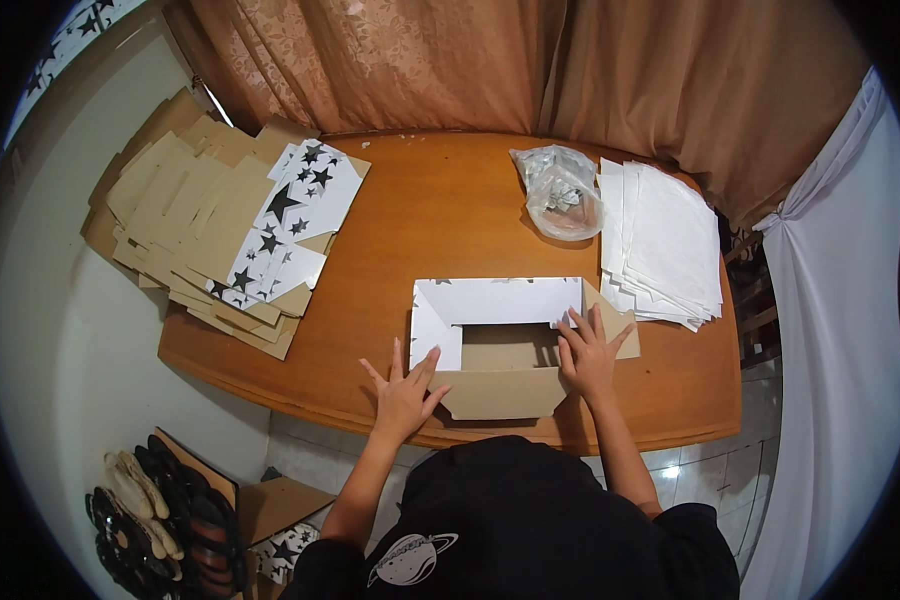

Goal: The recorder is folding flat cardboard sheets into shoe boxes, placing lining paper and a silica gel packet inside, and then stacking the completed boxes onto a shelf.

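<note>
A cardboard box (497, 301), white on the inside of its folded walls and brown on its near and right flaps, lies at the near edge of the wooden table. Its middle is open down to a brown bottom. My left hand (402, 401), fingers spread, rests against the box's near left corner. At the right side, my right hand (590, 364) lies with its fingers apart over the right wall and flap. Both hands touch the box without gripping it. The near flap (505, 393) slopes toward me.
Stacked flat cardboard pieces (185, 205) cover the table's left end, topped by white star-patterned sheets (288, 215). A clear plastic bag (560, 195) and a pile of white paper (658, 240) lie far right. Sandals (175, 515) stand at lower left; curtains (400, 65) hang behind the table (425, 215).
</note>
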Available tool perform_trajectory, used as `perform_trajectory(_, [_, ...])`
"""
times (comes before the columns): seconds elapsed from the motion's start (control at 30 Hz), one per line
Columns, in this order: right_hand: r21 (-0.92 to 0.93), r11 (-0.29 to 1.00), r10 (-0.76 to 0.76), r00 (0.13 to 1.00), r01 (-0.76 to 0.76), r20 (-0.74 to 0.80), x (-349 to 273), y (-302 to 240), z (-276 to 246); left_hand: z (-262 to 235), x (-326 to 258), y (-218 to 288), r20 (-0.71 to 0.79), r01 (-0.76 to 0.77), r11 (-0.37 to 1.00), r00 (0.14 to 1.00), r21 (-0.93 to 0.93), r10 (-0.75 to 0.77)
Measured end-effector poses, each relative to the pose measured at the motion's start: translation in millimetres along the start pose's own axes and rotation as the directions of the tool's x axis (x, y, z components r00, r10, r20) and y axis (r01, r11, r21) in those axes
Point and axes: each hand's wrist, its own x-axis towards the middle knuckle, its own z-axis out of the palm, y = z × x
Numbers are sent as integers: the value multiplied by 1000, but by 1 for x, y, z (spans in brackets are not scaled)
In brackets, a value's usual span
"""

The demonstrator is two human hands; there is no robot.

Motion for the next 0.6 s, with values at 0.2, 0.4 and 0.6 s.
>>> perform_trajectory(0.2, [13, 996, 81, 916, -83, -393, -23, -7, 3, 3, 4, 16, -50, 52, 997, 998, 58, -49])
perform_trajectory(0.4, [230, 973, 126, 834, 1, -537, -47, -4, 3, 1, 35, 32, -44, 15, 998, 999, -53, -17])
perform_trajectory(0.6, [534, 771, -4, 841, 347, -541, -41, -10, 16, 13, 88, 41, 83, -261, 952, 958, -158, 276])
